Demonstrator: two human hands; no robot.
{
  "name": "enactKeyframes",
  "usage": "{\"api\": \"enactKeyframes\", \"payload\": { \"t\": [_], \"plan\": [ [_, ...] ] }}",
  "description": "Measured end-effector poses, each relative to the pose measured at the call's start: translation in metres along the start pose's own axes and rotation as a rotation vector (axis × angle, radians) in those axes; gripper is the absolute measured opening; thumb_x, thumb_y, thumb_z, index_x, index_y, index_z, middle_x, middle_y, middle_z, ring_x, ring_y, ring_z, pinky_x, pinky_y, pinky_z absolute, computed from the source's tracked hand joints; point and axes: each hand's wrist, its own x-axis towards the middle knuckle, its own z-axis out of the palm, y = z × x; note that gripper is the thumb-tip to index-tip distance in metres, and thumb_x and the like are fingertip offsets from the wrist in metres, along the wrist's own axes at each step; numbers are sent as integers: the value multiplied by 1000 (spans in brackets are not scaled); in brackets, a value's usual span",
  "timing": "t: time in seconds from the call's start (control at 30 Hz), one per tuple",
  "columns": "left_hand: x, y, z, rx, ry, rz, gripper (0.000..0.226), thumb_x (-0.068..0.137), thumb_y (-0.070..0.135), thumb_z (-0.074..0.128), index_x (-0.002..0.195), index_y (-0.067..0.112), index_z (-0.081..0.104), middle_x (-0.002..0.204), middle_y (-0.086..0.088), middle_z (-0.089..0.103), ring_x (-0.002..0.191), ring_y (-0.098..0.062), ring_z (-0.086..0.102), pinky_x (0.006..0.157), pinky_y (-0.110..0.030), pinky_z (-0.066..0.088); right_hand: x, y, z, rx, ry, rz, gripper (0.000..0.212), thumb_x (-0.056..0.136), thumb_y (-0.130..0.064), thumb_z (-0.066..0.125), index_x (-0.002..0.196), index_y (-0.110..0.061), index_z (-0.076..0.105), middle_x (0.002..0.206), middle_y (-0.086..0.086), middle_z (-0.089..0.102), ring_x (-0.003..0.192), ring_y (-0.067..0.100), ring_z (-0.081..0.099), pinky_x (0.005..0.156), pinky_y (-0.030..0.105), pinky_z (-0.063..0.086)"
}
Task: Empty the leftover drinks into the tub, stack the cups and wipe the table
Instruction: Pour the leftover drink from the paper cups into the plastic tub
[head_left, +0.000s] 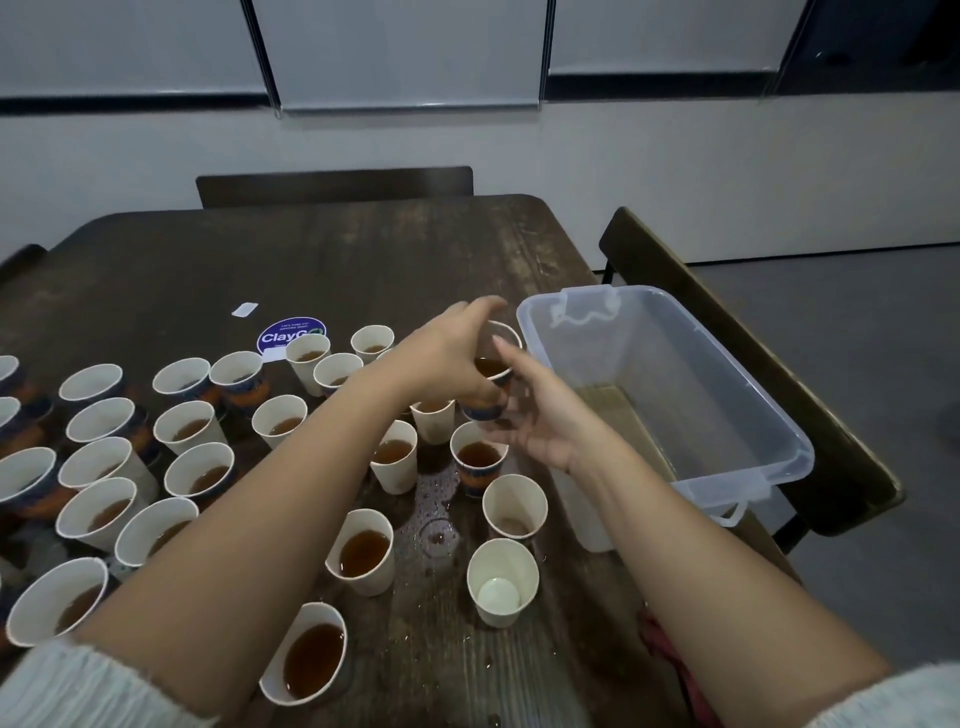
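Note:
My left hand (447, 358) grips a paper cup (493, 371) of brown drink, raised above the table just left of the clear plastic tub (779, 447). My right hand (540, 415) is beside that cup with its fingers straight, touching or nearly touching its near side. A shallow layer of brownish liquid lies in the tub's bottom. Several paper cups (363, 551) with brown drink stand across the dark wooden table (363, 260). Two nearly empty cups (501, 582) stand close to me, right of a wet spill (436, 525).
The tub sits at the table's right edge, with a chair (727, 338) right behind it. Another chair (332, 184) stands at the far side. A round blue sticker (285, 332) and a white label (244, 309) lie on the table. A reddish cloth (670, 654) lies under my right forearm.

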Motion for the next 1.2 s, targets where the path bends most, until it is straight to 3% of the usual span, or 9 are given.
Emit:
{"api": "enactKeyframes", "payload": {
  "t": [0.13, 0.23, 0.33, 0.5, 0.6, 0.73, 0.97, 1.2],
  "plan": [
    [13, 18, 4, -141, 119, 50, 108, 68, 27, 86, 151, 26, 16, 140, -7, 38, 125, -20, 43, 95, -24, 39, -7, -23, -19, 29, 77, -68, 24, 94, -45, 54, 93, -22, 61, 99, 14, 64, 111, 32, 60, 104, 45, 45],
    [21, 25, 13, -200, 153, 42, 106, 75, 23, 80, 153, 21, 9, 147, -10, 30, 134, -21, 36, 105, -29, 34, -8, -33, -40, 42, 140, -97, 22, 93, -46, 56, 100, -26, 58, 109, 8, 62, 112, 30, 59, 103, 44, 44],
    [29, 27, 33, -131, 130, -38, 86, 90, 14, 63, 154, 18, 5, 155, -11, 20, 142, -25, 25, 112, -33, 26, -7, -38, -66, 9, 199, -149, 21, 93, -45, 57, 108, -31, 53, 120, 4, 56, 117, 25, 53, 105, 44, 43],
    [42, 30, 75, -95, 59, -89, 67, 100, 24, 48, 153, 10, 10, 159, -12, 18, 147, -23, 16, 117, -35, 18, 2, -29, -109, -99, 331, -193, 54, 89, -49, 62, 134, -22, 47, 131, 4, 54, 118, 23, 54, 88, 35, 52],
    [50, 32, 98, -14, 56, -116, 65, 103, 37, 37, 153, 9, 9, 162, -9, 7, 149, -22, 3, 120, -37, 9, 7, -22, -133, -143, 371, -180, 59, 87, -52, 64, 135, -23, 45, 131, 5, 54, 113, 21, 55, 82, 31, 52],
    [48, 24, 128, -58, 49, -172, 58, 105, 37, 26, 154, 12, 7, 163, -3, 0, 149, -16, -1, 120, -42, 6, 10, -18, -152, -219, 419, -191, 65, 86, -48, 66, 139, -19, 43, 130, 3, 52, 104, 18, 56, 75, 28, 55],
    [47, 20, 140, -140, 127, -171, 54, 105, 31, 25, 154, 15, 7, 162, 2, -1, 149, -11, 1, 120, -41, 6, 18, -12, -173, -383, 486, -233, 75, 84, -50, 68, 144, -16, 40, 138, 4, 49, 116, 19, 54, 101, 42, 49],
    [46, 19, 142, -181, 167, -163, 53, 106, 30, 25, 154, 16, 9, 162, 3, 1, 148, -9, 3, 120, -39, 7, 22, -8, -179, -461, 535, -257, 83, 79, -56, 71, 146, -20, 38, 144, 4, 46, 127, 24, 49, 105, 47, 46]
  ]
}}
